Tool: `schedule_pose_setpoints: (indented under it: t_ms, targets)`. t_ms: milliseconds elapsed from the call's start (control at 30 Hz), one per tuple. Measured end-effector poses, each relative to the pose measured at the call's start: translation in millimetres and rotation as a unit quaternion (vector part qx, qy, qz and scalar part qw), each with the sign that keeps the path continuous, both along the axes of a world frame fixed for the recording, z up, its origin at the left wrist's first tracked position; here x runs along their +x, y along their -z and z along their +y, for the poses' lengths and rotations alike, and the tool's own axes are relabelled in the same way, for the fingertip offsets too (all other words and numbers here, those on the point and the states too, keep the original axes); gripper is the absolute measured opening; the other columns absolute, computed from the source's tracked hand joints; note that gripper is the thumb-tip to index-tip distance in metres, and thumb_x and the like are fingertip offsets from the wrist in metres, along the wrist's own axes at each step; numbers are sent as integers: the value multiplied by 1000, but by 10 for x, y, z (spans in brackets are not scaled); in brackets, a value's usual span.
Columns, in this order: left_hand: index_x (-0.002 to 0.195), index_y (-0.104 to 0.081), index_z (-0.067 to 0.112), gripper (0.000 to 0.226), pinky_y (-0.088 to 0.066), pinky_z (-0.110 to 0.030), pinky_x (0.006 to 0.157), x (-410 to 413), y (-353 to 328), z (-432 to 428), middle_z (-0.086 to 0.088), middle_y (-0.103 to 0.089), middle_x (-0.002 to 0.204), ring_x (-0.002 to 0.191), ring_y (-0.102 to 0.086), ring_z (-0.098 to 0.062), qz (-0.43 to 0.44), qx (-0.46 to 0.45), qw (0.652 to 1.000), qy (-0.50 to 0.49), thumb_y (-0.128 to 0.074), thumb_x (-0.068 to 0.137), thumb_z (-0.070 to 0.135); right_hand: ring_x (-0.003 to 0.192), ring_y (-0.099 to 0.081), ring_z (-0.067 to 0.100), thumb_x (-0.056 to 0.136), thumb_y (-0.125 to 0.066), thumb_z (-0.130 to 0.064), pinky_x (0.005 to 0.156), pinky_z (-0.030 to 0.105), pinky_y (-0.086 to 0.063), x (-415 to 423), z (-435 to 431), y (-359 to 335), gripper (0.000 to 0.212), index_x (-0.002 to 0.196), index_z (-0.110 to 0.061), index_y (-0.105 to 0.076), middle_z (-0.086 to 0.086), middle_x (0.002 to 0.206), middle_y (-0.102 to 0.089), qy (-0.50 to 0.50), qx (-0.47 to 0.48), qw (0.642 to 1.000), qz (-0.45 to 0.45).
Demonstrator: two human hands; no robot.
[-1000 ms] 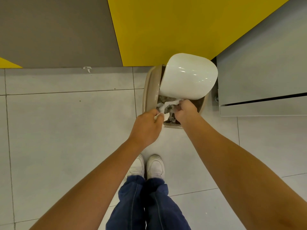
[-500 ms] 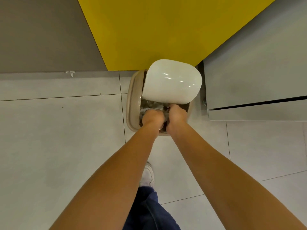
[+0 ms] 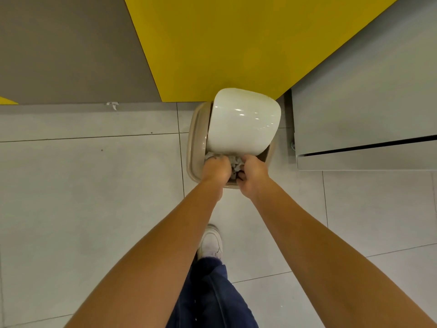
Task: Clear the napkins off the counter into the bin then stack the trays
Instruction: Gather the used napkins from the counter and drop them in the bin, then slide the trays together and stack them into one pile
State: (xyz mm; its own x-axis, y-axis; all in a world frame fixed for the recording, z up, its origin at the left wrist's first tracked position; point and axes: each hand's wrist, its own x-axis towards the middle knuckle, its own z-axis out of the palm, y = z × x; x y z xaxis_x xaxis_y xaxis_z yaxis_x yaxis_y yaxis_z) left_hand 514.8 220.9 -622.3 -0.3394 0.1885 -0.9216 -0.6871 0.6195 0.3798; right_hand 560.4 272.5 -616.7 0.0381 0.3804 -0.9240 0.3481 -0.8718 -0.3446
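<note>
- Looking down through the head view, I see both forearms reaching away from the person to a beige swing-top bin (image 3: 195, 143). It stands on the tiled floor (image 3: 82, 197) at the foot of a yellow panel (image 3: 236, 43), with a grey cabinet (image 3: 359, 110) just to its right.
- The white lid (image 3: 243, 121) is tipped back and covers the far part of the mouth. Only a gap along the bin's near rim is left uncovered.
- The left hand (image 3: 216, 168) and right hand (image 3: 253, 175) sit side by side in that gap, knuckles up and fingers curled down out of sight. I cannot tell whether either one is gripping paper or only pressing on it.
- The crumpled white napkins (image 3: 235, 162) show between the two hands and just past the left knuckles. They are inside the bin, under the lid's lower edge, with no clear long axis.
- The paper lies straight below and slightly beyond the fingers. Both hands are about equally near it, the left perhaps a touch farther in.
- Judging from this, the binning step is nearly done. The next move calls for letting go and drawing both hands back over the near rim, towards the white shoe (image 3: 210, 242).
- Neither the counter nor the trays are in sight, so the stacking looks not yet started.
</note>
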Motion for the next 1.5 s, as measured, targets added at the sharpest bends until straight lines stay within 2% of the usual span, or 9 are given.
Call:
schedule_pose_setpoints:
  t_ms: [100, 233, 367, 467, 600, 900, 1133, 1300, 1500]
  targets:
    - [75, -52, 10, 27, -37, -23, 53, -2, -286, -114, -6, -48, 70, 62, -45, -15, 74, 3, 996, 51, -35, 96, 15, 82, -55, 17, 94, -44, -9, 94, 36, -48, 26, -63, -176, 25, 116, -7, -56, 5, 94, -58, -16, 4, 1000, -3]
    - [120, -57, 6, 33, -48, -26, 69, 23, -712, -251, -12, -63, 106, 86, -58, -20, 160, 4, 984, 81, -38, 98, 22, 113, -48, 24, 96, -46, -16, 100, 35, -39, 33, -127, -573, 37, 132, -9, -46, 7, 116, -50, -63, -1, 998, -27]
    - [118, -59, 11, 29, -42, -20, 79, 11, -1190, -367, -7, -63, 114, 94, -55, -15, 256, 28, 962, 89, -42, 98, 22, 125, -45, 30, 99, -40, -19, 105, 38, -38, 21, -160, -1097, 35, 130, -5, -47, 14, 134, -49, -200, 32, 978, -49]
    - [115, -61, 13, 27, -46, -24, 76, -39, -1589, -407, -10, -66, 107, 96, -62, -25, 294, 47, 950, 96, -44, 96, 19, 120, -49, 31, 100, -36, -18, 100, 37, -40, 24, -158, -1508, 34, 125, -4, -53, 17, 132, -52, -283, 106, 952, -56]
    - [112, -61, 14, 24, -46, -23, 74, -132, -2132, -449, -6, -67, 104, 94, -61, -21, 329, 70, 934, 123, -48, 93, 20, 116, -49, 26, 98, -36, -18, 82, 26, -35, 58, -122, -1975, 37, 132, -11, -50, 11, 134, -52, -356, 190, 914, -35]
    - [121, -58, 21, 33, -44, -30, 91, -383, -3396, -653, 2, -61, 121, 112, -55, -16, 433, 83, 859, 262, -59, 88, 28, 123, -48, 23, 95, -46, -16, 98, 27, -36, -55, -57, -3267, 35, 129, -12, -53, 10, 137, -47, -471, 342, 813, -2]
    - [120, -57, 23, 36, -43, -39, 97, -640, -4331, -821, 1, -58, 126, 116, -53, -18, 516, 99, 813, 251, -60, 85, 29, 120, -49, 21, 92, -51, -18, 95, 27, -37, -375, -20, -4244, 32, 123, -12, -57, 11, 129, -52, -499, 439, 746, 37]
    - [120, -56, 28, 48, -41, -43, 98, -773, -4954, -959, 3, -57, 125, 117, -51, -18, 559, 105, 783, 251, -50, 76, 45, 117, -51, 20, 92, -53, -21, 96, 27, -38, -602, -28, -4893, 30, 120, -13, -59, 8, 126, -54, -507, 508, 693, 64]
    - [125, -52, 31, 41, -39, -42, 99, -1020, -5469, -1196, 6, -54, 126, 120, -47, -17, 624, 90, 725, 278, -57, 85, 39, 115, -53, 20, 91, -54, -20, 98, 28, -37, -895, -102, -5490, 29, 118, -14, -61, 8, 123, -56, -514, 568, 638, 80]
